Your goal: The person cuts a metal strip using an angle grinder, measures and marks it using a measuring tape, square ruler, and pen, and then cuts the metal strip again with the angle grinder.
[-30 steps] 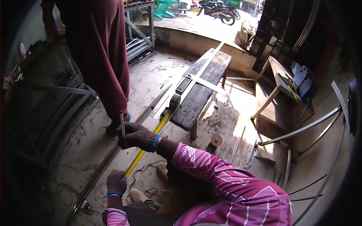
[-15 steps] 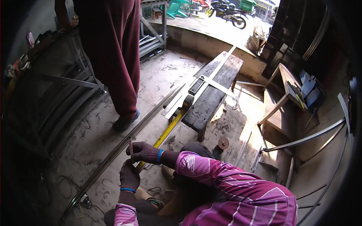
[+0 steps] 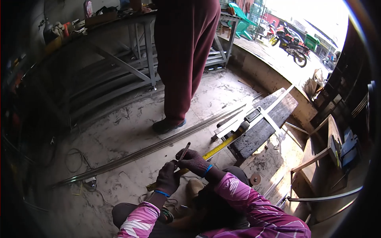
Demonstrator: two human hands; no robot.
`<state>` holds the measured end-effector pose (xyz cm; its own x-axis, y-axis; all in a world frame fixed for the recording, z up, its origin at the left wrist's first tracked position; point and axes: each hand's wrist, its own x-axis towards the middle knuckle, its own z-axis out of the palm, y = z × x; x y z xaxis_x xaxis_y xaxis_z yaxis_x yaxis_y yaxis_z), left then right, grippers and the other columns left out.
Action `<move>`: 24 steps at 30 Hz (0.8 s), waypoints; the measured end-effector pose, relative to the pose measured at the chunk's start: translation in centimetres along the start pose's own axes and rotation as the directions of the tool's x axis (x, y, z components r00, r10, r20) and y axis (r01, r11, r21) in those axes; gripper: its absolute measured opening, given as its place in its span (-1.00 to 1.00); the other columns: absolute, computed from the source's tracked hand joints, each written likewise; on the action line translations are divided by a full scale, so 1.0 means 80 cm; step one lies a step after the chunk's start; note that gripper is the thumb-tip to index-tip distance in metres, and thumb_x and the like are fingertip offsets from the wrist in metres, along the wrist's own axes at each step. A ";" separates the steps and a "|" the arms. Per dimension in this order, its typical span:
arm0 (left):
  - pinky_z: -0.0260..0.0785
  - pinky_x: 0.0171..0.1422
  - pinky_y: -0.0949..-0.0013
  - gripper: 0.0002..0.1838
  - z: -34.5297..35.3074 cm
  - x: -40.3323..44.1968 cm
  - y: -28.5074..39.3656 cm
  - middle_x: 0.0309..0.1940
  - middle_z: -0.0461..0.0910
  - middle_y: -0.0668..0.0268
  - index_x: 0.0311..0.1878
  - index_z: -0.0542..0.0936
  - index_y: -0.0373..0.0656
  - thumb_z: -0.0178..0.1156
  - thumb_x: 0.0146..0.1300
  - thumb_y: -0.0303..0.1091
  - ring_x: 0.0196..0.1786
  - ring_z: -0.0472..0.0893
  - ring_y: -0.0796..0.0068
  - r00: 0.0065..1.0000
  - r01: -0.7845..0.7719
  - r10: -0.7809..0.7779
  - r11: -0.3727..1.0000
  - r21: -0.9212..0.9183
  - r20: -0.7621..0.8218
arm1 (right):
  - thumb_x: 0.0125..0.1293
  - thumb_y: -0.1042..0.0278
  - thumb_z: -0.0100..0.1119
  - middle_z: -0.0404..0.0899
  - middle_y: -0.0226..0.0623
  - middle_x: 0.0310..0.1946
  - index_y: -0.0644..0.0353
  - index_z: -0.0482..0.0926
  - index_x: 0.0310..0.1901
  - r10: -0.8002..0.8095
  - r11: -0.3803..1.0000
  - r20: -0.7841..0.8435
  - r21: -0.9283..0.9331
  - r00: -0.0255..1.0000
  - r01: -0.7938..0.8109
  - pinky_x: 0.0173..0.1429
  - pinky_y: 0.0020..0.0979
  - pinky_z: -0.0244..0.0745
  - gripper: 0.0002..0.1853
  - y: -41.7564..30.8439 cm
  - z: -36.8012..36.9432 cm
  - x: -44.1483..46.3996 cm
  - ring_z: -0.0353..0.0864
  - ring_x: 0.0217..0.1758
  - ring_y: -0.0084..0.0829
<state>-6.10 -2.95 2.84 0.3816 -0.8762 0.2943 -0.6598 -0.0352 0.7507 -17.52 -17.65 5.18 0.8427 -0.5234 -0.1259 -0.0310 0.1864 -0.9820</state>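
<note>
Both hands wear dark gloves with blue cuffs and meet over the yellow tape measure (image 3: 218,148). My left hand (image 3: 167,178) is closed round the near part of the tape, whose end sticks out below it. Just to its right, my right hand (image 3: 192,162) is closed on a thin marking pencil (image 3: 185,150), which points up, and lies against the tape. The tape runs to its case (image 3: 243,127) at the near end of a dark wooden bench (image 3: 254,139). Flat metal bars (image 3: 274,105) lie crossed on that bench.
A person in maroon trousers (image 3: 178,63) stands beyond long metal bars (image 3: 147,152) on the floor. A metal-framed workbench (image 3: 149,51) is behind. A grinder disc (image 3: 255,179) sits right of my knee; a wooden frame (image 3: 313,160) stands further right.
The view has swung left, so the scene sits further right. My hands, first apart along the tape, have come together. The pencil is still in my right hand.
</note>
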 end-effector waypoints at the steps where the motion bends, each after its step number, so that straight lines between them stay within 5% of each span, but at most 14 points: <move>1: 0.47 0.00 -0.06 -0.60 0.001 -0.001 0.000 -0.13 0.58 0.02 0.06 0.48 -0.15 0.27 0.12 -0.53 -0.02 0.59 -0.14 0.999 -0.034 0.034 0.999 -0.002 -0.013 | 0.27 0.40 0.41 0.65 -0.32 -0.15 0.34 0.57 -0.04 0.023 0.999 0.022 0.032 1.000 -0.023 0.09 -0.36 0.61 -0.69 -0.005 0.002 -0.002 0.66 -0.06 -0.49; 4: 0.48 0.02 -0.04 -0.58 0.003 0.000 -0.004 -0.09 0.58 0.03 0.10 0.48 -0.16 0.34 0.18 -0.41 0.00 0.59 -0.13 0.994 -0.100 0.099 0.995 -0.009 -0.052 | 0.27 0.48 0.37 0.65 -0.33 -0.14 0.30 0.57 0.01 0.011 1.000 0.039 -0.026 0.999 -0.010 0.09 -0.36 0.64 -0.70 0.000 -0.003 0.001 0.70 -0.06 -0.45; 13: 0.49 -0.04 -0.14 -0.80 0.005 0.005 0.002 -0.10 0.61 -0.03 0.00 0.56 -0.07 0.18 0.36 -0.29 -0.04 0.62 -0.23 0.995 0.036 -0.043 0.996 -0.080 -0.094 | 0.34 0.40 0.35 0.68 -0.39 -0.17 0.29 0.63 -0.05 -0.060 0.996 0.063 -0.058 0.996 0.064 0.06 -0.40 0.60 -0.78 0.006 -0.007 0.001 0.65 -0.09 -0.54; 18: 0.48 -0.07 -0.09 -0.85 0.007 0.007 0.003 -0.15 0.62 -0.01 -0.06 0.59 -0.10 0.15 0.38 -0.31 -0.09 0.62 -0.21 0.997 -0.020 0.016 0.998 -0.059 -0.070 | 0.44 0.20 0.31 0.66 -0.44 -0.17 0.25 0.64 -0.01 0.057 0.998 0.001 -0.027 0.998 -0.057 0.08 -0.39 0.56 -0.71 -0.003 -0.002 0.001 0.60 -0.08 -0.59; 24: 0.48 -0.12 0.02 -0.90 0.011 0.008 0.000 -0.26 0.61 0.02 -0.16 0.60 -0.18 0.17 0.35 -0.39 -0.16 0.63 -0.12 0.994 0.022 -0.030 0.996 -0.085 -0.102 | 0.47 0.14 0.25 0.62 -0.47 -0.31 0.27 0.62 -0.11 -0.036 0.998 -0.033 -0.043 0.999 0.035 -0.07 -0.42 0.52 -0.70 -0.008 0.011 -0.004 0.54 -0.23 -0.62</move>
<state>-6.47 -3.97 2.51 0.4658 -0.8209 0.3303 -0.5937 -0.0131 0.8046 -17.32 -16.84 5.94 0.8254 -0.5566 -0.0946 -0.0248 0.1317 -0.9910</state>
